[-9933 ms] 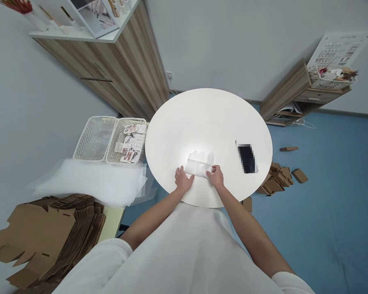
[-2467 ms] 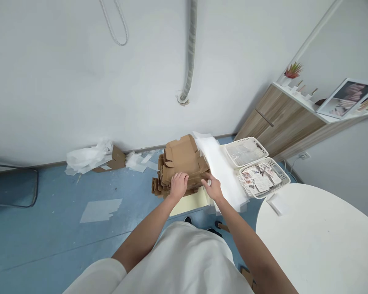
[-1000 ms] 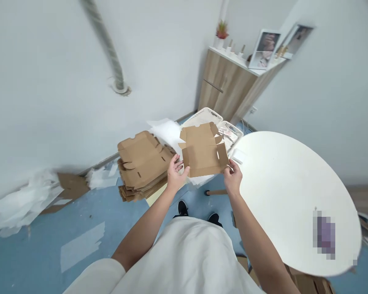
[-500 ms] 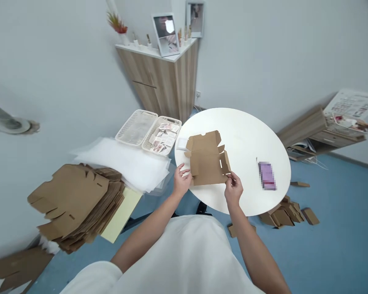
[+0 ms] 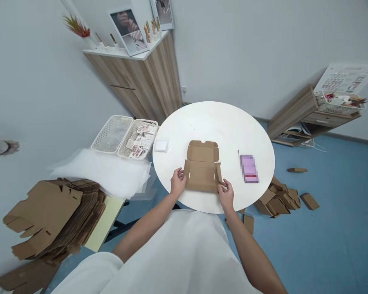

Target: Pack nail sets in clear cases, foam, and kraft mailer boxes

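Observation:
A brown cardboard box blank [image 5: 202, 175] lies on the round white table [image 5: 217, 118], its side flaps folded upward and its lid part spread toward the far side. My left hand [image 5: 178, 182] grips the left flap near the front corner, fingers curled round it. At the right front corner, my right hand [image 5: 226, 193] pinches the other flap. A pixelated purple item [image 5: 249, 168] lies to the right on the table, and a small white stack [image 5: 161, 145] sits at the left edge.
Left of the table are two white baskets, one with packets [image 5: 141, 139], white sheets [image 5: 107, 171] and a pile of flat cardboard [image 5: 46, 208]. Folded boxes [image 5: 277, 198] lie on the floor at right. A wooden cabinet [image 5: 135, 81] stands behind.
The view has turned, shifting the scene. The cardboard has been straightened and lowered, and both side flaps now stand up. My left fingers have closed on the left flap.

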Demonstrator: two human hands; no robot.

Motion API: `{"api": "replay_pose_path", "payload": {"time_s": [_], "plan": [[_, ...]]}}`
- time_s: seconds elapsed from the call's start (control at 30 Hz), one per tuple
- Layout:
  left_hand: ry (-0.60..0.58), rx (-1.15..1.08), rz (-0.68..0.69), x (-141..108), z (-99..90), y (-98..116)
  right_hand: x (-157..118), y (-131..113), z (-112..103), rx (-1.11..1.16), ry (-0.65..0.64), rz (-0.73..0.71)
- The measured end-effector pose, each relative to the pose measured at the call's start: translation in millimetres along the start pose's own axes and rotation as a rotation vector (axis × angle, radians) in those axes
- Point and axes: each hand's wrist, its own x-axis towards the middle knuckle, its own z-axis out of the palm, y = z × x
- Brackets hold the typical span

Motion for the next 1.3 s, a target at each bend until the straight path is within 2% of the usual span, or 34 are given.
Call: {"api": "replay_pose_path", "payload": {"time_s": [0.13, 0.23, 0.33, 0.4, 0.5, 0.6, 0.7, 0.8, 0.87, 1.0, 1.17, 1.3], "plan": [[-0.003, 0.105, -0.026, 6.0, -3.4, -7.9, 7.7, -6.9, -12.2, -0.232, 0.025, 0.006], [0.006, 0.128, -0.068, 11.4, -4.4, -13.9, 13.8, -13.8, -15.6, -0.289, 0.038, 0.006], [0.063, 0.176, -0.075, 14.0, -6.3, -17.6, 17.9, -16.1, -15.4, -0.338, -0.007, 0.035], [0.113, 0.231, -0.018, 12.1, -10.3, -18.3, 19.7, -13.8, -15.6, -0.332, -0.054, 0.043], [0.136, 0.364, 0.178, 3.4, -19.5, -15.4, 22.8, -7.6, -19.5, -0.337, -0.119, -0.009], [0.027, 0.529, 0.409, -7.3, -26.2, -7.3, 31.3, -7.6, -25.1, -0.426, -0.071, -0.142], [-0.248, 0.671, 0.602, -12.7, -24.4, 2.4, 50.7, -20.9, -24.8, -0.505, -0.032, -0.265], [-0.558, 0.802, 0.688, -11.4, -15.0, 7.7, 79.3, -41.1, -14.5, -0.492, -0.122, -0.271], [-0.664, 0.873, 0.679, -9.4, -7.8, 7.4, 98.1, -51.6, -4.4, -0.449, -0.217, -0.197], [-0.701, 0.925, 0.577, -8.6, 0.1, 3.5, 120.0, -58.1, 12.1, -0.380, -0.277, -0.097], [-0.626, 0.822, 0.556, -7.0, -1.0, 8.1, 119.1, -56.5, 13.8, -0.446, -0.197, -0.186], [-0.543, 0.808, 0.572, 4.8, 3.2, 16.9, 111.6, -58.2, 7.9, -0.488, -0.219, -0.234]]}}
